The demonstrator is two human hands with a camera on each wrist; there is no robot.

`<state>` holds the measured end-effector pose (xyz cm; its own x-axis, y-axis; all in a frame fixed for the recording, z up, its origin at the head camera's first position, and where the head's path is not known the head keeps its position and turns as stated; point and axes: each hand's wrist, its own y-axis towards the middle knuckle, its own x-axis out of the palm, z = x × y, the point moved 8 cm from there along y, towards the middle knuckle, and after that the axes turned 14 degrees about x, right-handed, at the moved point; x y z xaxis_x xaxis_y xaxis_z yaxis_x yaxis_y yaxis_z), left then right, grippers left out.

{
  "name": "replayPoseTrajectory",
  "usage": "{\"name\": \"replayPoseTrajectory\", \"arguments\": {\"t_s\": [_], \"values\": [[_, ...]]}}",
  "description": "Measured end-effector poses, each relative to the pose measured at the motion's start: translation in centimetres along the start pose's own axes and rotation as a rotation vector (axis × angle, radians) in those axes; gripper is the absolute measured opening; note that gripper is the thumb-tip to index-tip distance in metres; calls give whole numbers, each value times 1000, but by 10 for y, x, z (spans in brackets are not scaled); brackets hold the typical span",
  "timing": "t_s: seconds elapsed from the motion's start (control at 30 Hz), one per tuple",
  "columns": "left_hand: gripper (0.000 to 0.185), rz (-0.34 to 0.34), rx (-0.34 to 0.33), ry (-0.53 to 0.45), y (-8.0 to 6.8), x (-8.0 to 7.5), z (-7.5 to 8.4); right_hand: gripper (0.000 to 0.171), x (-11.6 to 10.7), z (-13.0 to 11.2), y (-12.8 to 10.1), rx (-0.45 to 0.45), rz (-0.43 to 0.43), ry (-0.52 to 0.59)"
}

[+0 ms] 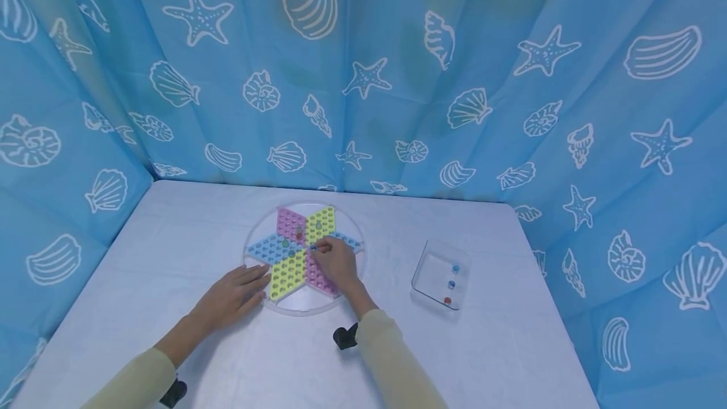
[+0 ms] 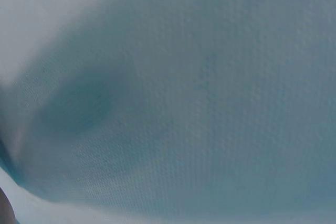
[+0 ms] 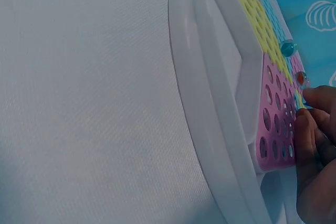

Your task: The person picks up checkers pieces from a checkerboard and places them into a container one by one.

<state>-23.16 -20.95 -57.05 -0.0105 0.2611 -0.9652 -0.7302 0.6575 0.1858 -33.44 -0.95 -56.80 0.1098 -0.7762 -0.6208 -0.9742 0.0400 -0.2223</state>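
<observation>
A round white Chinese checkers board (image 1: 303, 312) bears a star of pink, yellow and blue holed sections. Over the star's middle, my right hand (image 1: 339, 264) pinches what looks like a small blue marble (image 1: 313, 247) between thumb and index finger, mostly covered by the fingertips. My left hand (image 1: 235, 295) lies flat with fingers extended, fingertips at the board's left rim. A red marble (image 1: 299, 235) and a green marble (image 1: 286, 243) sit in the star's holes. The right wrist view shows a teal marble (image 3: 288, 48) close to the right hand (image 3: 317, 145).
Right of the board stands a clear plastic box (image 1: 430, 295) with blue marbles (image 1: 456, 269) and a red marble (image 1: 447, 300) in it. A white cloth covers the table (image 1: 494, 346). Blue shell-print curtains (image 1: 369, 125) hang along the table's back and sides. Pale blurred cloth fills the left wrist view.
</observation>
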Motion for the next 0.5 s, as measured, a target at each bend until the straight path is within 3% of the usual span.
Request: {"name": "replayPoseTrajectory", "arguments": {"t_s": [0.27, 0.5], "values": [[46, 1, -9, 3, 1, -1, 1, 20, -6, 8, -2, 0, -17, 141], [44, 12, -1, 2, 1, -2, 2, 20, -9, 11, -3, 7, -7, 147]]}}
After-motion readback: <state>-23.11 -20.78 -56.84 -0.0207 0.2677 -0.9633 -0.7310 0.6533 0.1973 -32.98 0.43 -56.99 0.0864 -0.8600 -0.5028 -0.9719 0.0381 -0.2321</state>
